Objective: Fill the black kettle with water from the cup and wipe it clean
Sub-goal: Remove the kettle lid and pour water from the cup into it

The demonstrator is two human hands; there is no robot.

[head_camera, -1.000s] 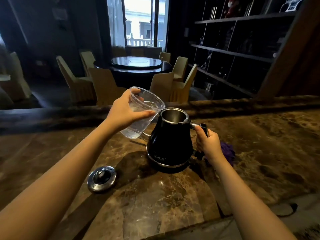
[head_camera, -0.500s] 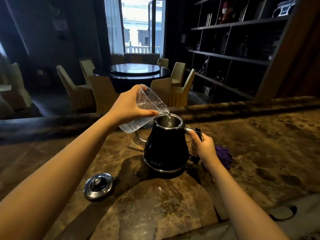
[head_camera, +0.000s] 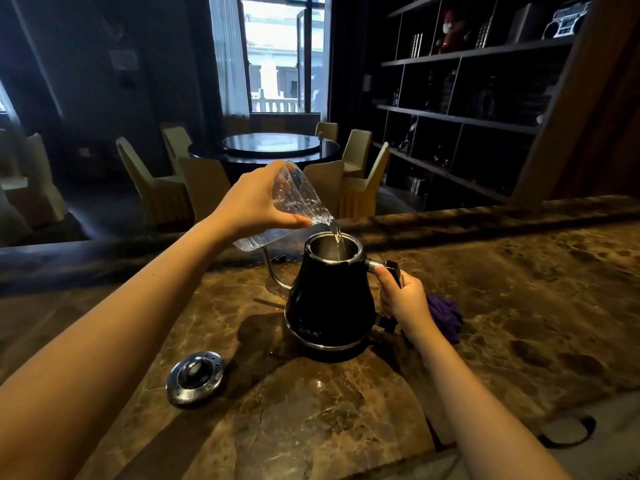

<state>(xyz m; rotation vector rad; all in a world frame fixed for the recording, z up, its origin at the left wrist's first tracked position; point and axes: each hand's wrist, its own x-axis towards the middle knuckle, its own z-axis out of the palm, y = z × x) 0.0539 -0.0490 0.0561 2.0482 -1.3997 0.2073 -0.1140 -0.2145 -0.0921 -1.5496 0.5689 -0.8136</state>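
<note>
1. The tabletop (head_camera: 519, 306) is brown marble, and the kettle (head_camera: 330, 306) sits roughly in the middle of it, so I'll place everything off the kettle.
2. The kettle is black, upright on its base, with its mouth open. A thin stream of water is dropping into it, so I'd say we're mid-fill, the first half of the job.
3. The left hand (head_camera: 254, 202) is wrapped around the clear cup (head_camera: 294, 206), fingers closed on its body, just above and left of the kettle's mouth. The cup is tipped steeply with its lip over the opening, and there's still some water in it.
4. The right hand (head_camera: 403, 299) is closed around the kettle's handle on the kettle's right side, steadying it.
5. The lid (head_camera: 195, 377) lies on the tabletop in front of the kettle and to its left, well apart from it.
6. A purple cloth (head_camera: 446, 315) is bunched just right of the kettle, partly behind the right hand.
7. Next up, I reckon: finish tipping, park the cup, grab that cloth and wipe. Watch for drips down the spout side.
</note>
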